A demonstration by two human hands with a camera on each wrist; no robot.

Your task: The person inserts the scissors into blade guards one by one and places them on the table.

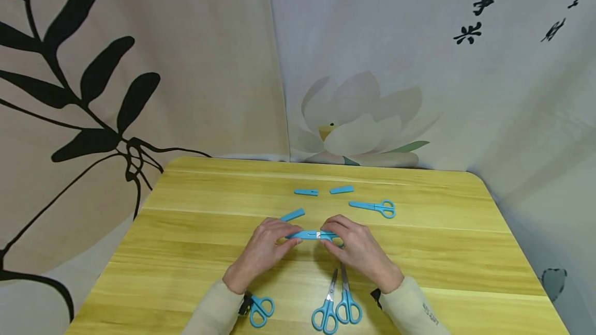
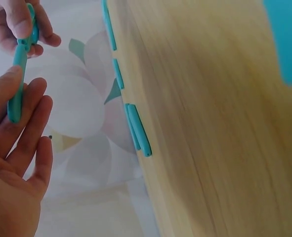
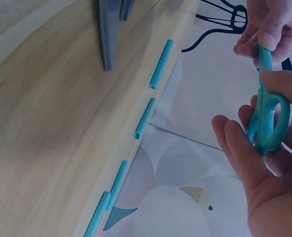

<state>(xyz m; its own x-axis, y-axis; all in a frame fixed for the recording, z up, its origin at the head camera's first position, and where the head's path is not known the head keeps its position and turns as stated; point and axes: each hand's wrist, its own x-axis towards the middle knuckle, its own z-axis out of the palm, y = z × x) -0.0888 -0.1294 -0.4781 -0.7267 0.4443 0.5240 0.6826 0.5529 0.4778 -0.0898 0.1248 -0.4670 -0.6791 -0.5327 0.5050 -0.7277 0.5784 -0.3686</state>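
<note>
In the head view both hands hold one pair of blue-handled scissors above the middle of the table. My left hand pinches a blue blade cover at its far end between thumb and fingers. The handles are in the fingers of my right hand. A short strip of bare metal shows between cover and handles; the rest of the blades is hidden inside the cover. The right wrist view shows the finger loops against the right hand's fingers, and the left wrist view shows the cover's rounded tip.
A loose blue cover lies just beyond the left hand, with two more covers farther back. Covered scissors lie at right. Nearer are two bare-bladed scissors and another pair partly hidden by the left wrist.
</note>
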